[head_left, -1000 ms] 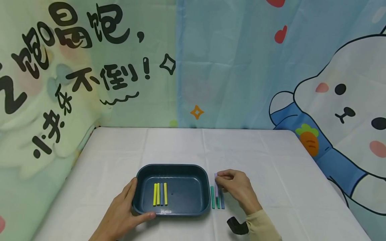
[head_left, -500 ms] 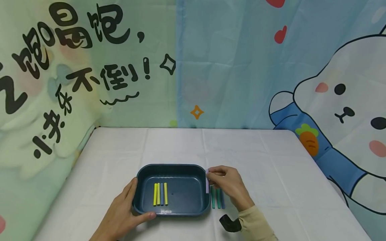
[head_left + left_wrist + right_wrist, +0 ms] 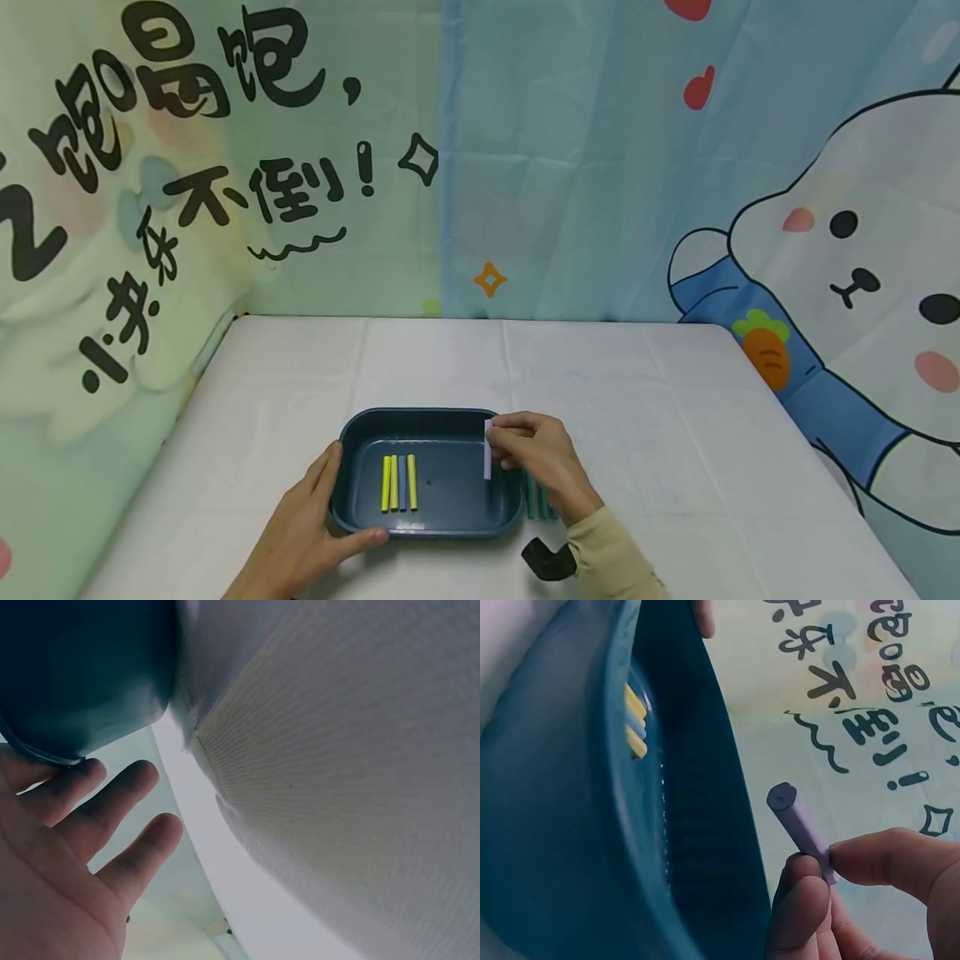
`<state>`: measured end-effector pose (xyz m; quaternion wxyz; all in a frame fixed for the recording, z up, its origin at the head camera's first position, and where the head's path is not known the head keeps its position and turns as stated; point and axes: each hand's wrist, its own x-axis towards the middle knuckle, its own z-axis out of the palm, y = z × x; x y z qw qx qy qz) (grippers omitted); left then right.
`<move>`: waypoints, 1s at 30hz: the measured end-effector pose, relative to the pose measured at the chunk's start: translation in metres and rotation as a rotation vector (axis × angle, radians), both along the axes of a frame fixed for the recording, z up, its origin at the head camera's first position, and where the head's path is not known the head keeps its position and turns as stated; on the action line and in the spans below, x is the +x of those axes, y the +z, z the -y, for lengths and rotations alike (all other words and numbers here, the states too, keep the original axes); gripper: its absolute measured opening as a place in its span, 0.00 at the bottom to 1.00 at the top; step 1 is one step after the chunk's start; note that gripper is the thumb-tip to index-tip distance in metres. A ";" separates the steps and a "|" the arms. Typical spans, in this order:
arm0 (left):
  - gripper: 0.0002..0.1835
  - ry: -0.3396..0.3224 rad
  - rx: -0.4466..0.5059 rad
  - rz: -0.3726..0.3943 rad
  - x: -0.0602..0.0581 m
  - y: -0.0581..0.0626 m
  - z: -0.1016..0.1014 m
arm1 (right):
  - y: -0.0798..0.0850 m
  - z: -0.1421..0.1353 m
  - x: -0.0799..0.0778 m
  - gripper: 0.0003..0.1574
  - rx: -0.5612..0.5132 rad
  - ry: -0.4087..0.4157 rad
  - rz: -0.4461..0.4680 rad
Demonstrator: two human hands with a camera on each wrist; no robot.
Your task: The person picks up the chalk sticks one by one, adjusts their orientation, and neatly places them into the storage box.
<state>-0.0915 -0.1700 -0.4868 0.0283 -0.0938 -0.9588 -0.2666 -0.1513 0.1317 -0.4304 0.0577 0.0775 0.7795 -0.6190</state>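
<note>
A purple chalk stick [image 3: 802, 829] is pinched between thumb and fingers of my right hand [image 3: 536, 450]. Hand and chalk are above the right part of a dark blue tray [image 3: 465, 521], the chalk upright in the head view. Inside the tray, left of its middle, several chalk sticks lie side by side: yellow ones [image 3: 412, 483] with a blue one [image 3: 402, 483] among them. My left hand [image 3: 303, 521] rests against the tray's left side with fairly straight, spread fingers [image 3: 112, 802], its thumb along the front rim.
Green chalk sticks [image 3: 531, 497] lie on the white tablecloth [image 3: 637, 400] just right of the tray, partly hidden by my right hand. A black device [image 3: 547, 560] is at my right wrist. A printed curtain [image 3: 570, 167] hangs behind the table.
My right hand has carried the purple chalk leftward, from over the green and blue sticks beside the tray, across the right rim to above the tray. The left hand stays in place.
</note>
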 end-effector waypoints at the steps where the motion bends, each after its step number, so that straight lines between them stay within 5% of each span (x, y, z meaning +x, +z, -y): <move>1: 0.68 -0.001 -0.002 -0.002 0.000 0.000 0.000 | 0.001 0.002 0.000 0.17 0.002 0.003 -0.003; 9: 0.67 -0.011 0.011 -0.029 -0.002 0.000 0.001 | 0.001 0.015 -0.004 0.15 0.026 0.045 -0.028; 30: 0.71 0.021 0.006 0.131 -0.001 0.006 -0.004 | -0.018 0.048 0.000 0.18 0.003 0.127 -0.008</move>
